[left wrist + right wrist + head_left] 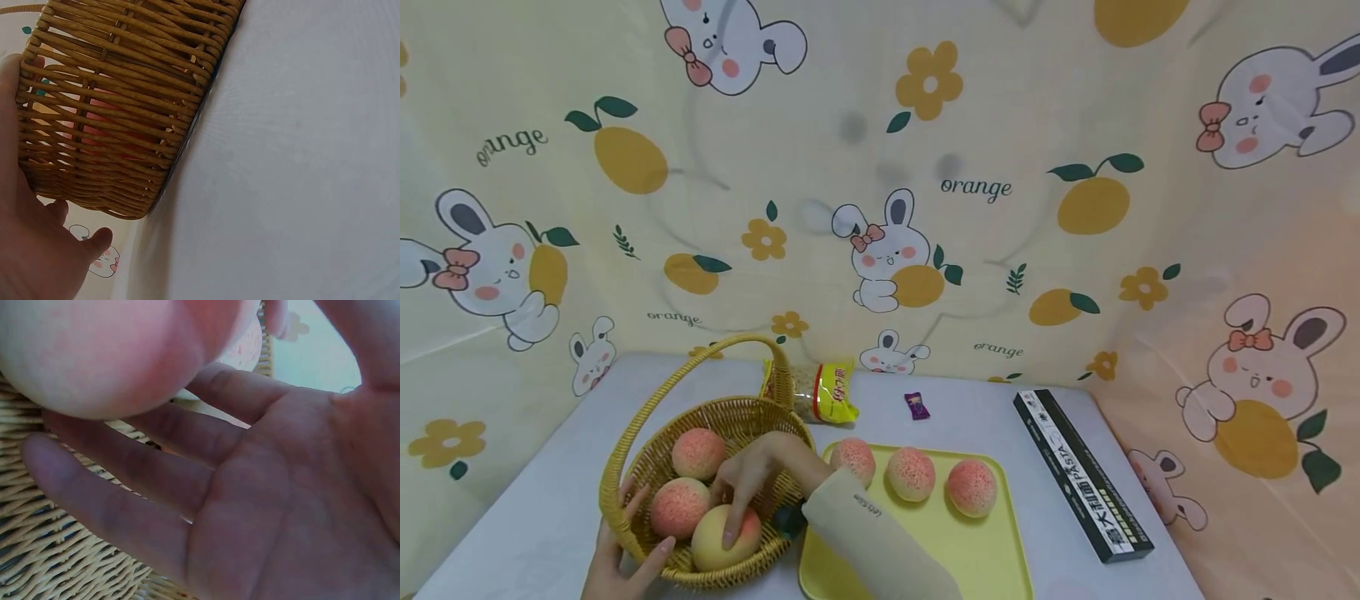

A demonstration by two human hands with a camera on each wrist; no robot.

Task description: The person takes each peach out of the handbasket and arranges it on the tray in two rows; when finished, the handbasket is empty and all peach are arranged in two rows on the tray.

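Note:
A wicker basket (730,575) with an arched handle stands at the left of the table, with several peaches inside. My left hand (621,554) holds its left side near the foot of the handle; in the left wrist view the hand (37,244) lies along the woven wall (125,81). Reaching down into the basket, my right hand (756,471) grips the front peach (715,537), which is mostly pale yellow. The right wrist view shows this peach (112,356) against the fingers. Two pinker peaches (698,452) (681,507) sit beside it.
A yellow tray (1018,550) with three peaches (912,474) lies right of the basket, partly under my right forearm. Behind stand a yellow-ended food packet (831,392) and a small purple wrapped sweet (917,406). A long black pasta box (1078,471) lies at the right.

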